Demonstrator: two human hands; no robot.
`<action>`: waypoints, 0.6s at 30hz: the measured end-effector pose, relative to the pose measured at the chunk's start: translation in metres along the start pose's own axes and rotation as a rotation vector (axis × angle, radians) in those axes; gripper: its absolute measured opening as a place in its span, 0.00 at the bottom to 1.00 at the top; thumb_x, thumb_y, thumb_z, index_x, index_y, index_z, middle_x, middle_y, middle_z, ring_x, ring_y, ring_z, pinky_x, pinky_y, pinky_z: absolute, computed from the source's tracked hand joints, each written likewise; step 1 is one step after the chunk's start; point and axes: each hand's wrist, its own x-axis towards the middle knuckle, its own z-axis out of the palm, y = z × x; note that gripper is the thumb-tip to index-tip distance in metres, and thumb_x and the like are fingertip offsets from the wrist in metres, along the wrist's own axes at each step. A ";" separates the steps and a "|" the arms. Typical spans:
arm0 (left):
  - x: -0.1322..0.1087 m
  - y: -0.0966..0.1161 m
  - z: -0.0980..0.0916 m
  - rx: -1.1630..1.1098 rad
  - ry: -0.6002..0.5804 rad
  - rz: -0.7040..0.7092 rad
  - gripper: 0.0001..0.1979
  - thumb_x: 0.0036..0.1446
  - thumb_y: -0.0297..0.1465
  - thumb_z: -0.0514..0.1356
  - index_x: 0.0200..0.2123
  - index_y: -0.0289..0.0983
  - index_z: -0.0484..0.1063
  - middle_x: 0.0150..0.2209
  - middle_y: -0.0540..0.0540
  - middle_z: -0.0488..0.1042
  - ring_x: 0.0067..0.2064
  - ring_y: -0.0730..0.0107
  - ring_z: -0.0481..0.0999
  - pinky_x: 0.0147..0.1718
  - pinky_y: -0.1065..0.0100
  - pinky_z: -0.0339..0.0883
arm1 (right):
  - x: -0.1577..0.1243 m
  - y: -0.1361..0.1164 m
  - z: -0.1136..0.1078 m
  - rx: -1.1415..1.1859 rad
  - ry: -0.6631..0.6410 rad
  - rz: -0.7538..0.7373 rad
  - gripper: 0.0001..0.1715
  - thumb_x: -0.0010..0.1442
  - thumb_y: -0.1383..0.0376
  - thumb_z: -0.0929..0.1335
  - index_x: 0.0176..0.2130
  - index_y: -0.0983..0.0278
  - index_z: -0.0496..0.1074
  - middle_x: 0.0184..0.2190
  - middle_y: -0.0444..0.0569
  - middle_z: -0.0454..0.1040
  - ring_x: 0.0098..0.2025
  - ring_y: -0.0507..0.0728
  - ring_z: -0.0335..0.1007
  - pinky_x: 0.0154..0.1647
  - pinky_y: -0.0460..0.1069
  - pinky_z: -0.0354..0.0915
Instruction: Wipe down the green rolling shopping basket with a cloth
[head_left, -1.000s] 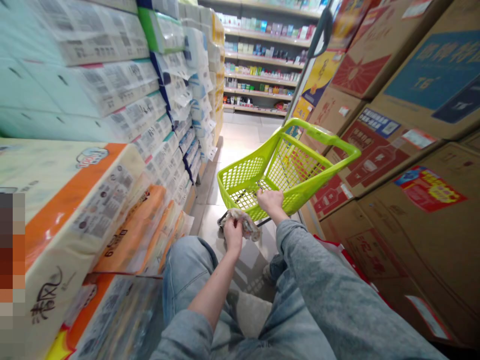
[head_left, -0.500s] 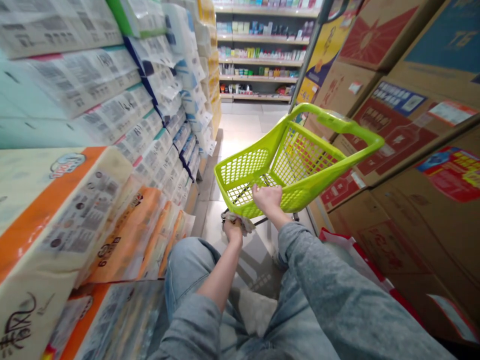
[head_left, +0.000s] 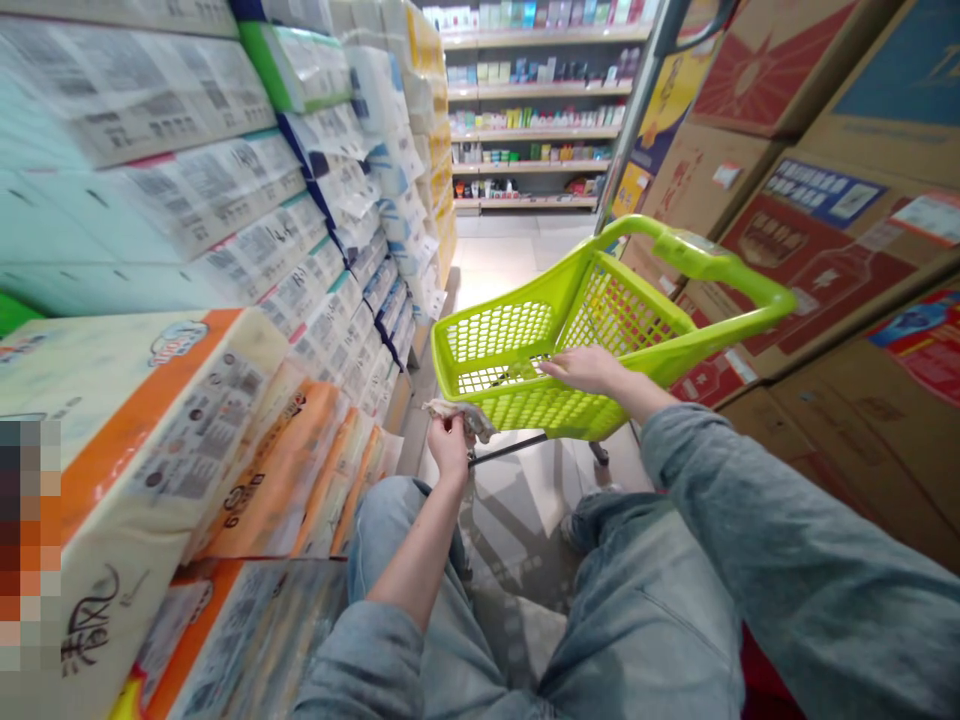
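A lime-green plastic shopping cart [head_left: 517, 405] with a lattice basket stands in the aisle before me, its handle toward the right. My left hand [head_left: 448, 445] pinches a crumpled, greyish rag [head_left: 471, 415] against the basket's lower front corner. On the near rim of the basket lies my right hand [head_left: 589, 370], its fingers bent over the edge; their tips are partly hidden. Inside the basket I see only bare lattice. Beneath it run a dark metal frame bar and a caster wheel [head_left: 598, 452].
Wrapped tissue packs [head_left: 247, 440] are stacked close on my left. Cardboard cartons [head_left: 795, 250] rise along the right side. Shelves of small products [head_left: 536, 130] close off the far end. Tiled floor [head_left: 517, 500] shows between my legs and under the cart.
My right hand has slid rightward along the rim and flattened somewhat. My left hand has shifted slightly left and up with the rag. The cart appears slightly turned, and the view has moved.
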 end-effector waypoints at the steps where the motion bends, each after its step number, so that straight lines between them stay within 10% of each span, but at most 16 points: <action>1: 0.001 0.001 0.001 -0.007 0.005 0.002 0.05 0.51 0.31 0.57 0.28 0.36 0.70 0.28 0.47 0.75 0.32 0.66 0.75 0.32 0.71 0.65 | -0.002 0.017 -0.001 -0.072 -0.030 0.032 0.37 0.65 0.44 0.51 0.41 0.64 0.77 0.44 0.57 0.77 0.49 0.61 0.70 0.46 0.51 0.60; 5: 0.003 -0.003 0.011 -0.047 0.048 -0.028 0.03 0.49 0.30 0.58 0.29 0.36 0.69 0.30 0.46 0.75 0.33 0.66 0.75 0.33 0.70 0.65 | -0.008 0.048 0.005 -0.182 -0.045 0.072 0.40 0.65 0.44 0.50 0.39 0.63 0.79 0.41 0.59 0.78 0.46 0.61 0.73 0.43 0.51 0.61; 18: -0.013 0.004 0.054 -0.023 0.084 0.068 0.12 0.55 0.35 0.56 0.40 0.34 0.68 0.38 0.41 0.75 0.41 0.63 0.75 0.42 0.65 0.66 | -0.020 0.013 0.011 -0.164 0.029 0.098 0.40 0.66 0.47 0.48 0.37 0.62 0.79 0.39 0.57 0.79 0.45 0.60 0.74 0.41 0.50 0.61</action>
